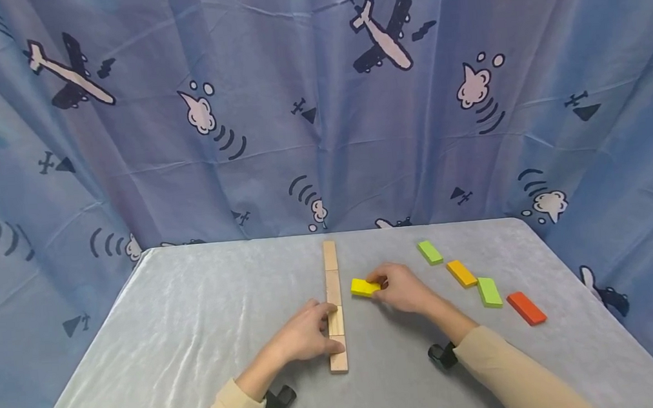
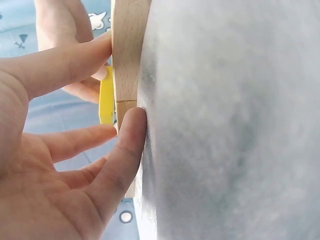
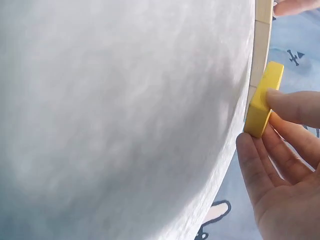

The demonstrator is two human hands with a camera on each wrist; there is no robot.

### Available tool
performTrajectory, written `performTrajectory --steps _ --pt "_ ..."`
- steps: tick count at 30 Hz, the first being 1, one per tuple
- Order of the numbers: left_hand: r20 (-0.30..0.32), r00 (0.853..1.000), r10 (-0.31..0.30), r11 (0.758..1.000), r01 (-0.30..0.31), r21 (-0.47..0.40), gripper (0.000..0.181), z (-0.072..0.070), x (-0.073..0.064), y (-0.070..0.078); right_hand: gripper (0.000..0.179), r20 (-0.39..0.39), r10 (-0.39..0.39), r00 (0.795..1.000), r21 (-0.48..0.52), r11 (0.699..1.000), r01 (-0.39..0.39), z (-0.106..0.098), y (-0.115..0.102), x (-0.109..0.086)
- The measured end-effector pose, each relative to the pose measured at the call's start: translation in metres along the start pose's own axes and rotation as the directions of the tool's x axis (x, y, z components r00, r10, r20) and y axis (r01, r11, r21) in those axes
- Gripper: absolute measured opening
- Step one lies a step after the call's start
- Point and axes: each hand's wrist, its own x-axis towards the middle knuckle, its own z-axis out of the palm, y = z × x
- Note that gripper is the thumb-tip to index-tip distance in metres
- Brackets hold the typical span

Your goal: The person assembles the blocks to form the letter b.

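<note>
A straight row of plain wooden blocks (image 1: 332,288) lies end to end on the cloth, running away from me. My left hand (image 1: 309,335) rests at the row's near part. Its thumb and fingertips touch the blocks (image 2: 127,55) in the left wrist view, the fingers spread and fairly straight. Just right of the row, my right hand (image 1: 403,290) pinches a yellow block (image 1: 364,287) by its right end. The right wrist view has that yellow block (image 3: 265,100) between thumb and fingers, tilted, its far end toward the row.
On the right lie loose blocks: a green one (image 1: 430,252), an orange one (image 1: 461,274), another green one (image 1: 490,293) and a red one (image 1: 526,308). A pale cloth (image 1: 197,319) covers the table. Behind its back edge hangs a blue curtain (image 1: 277,169) printed with airplanes.
</note>
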Motion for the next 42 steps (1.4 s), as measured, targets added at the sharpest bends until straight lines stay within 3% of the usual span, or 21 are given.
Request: performTrajectory --steps 9,33,42 --pt "-0.005 1.000 0.004 1.000 -0.004 0.014 0.076 0.001 0.002 0.000 0.027 0.053 -0.054 0.997 -0.047 0.997 0.057 0.008 -0.005 0.011" --pt "-0.002 1.000 -0.012 1.000 0.012 0.005 0.073 0.001 0.000 0.000 0.029 0.060 0.001 0.998 -0.062 0.998 0.003 0.018 -0.010 0.024" --pt "0.001 1.000 -0.010 1.000 0.010 0.009 0.074 0.000 0.000 0.001 0.032 0.067 -0.028 0.997 -0.065 0.997 0.033 0.001 -0.011 0.012"
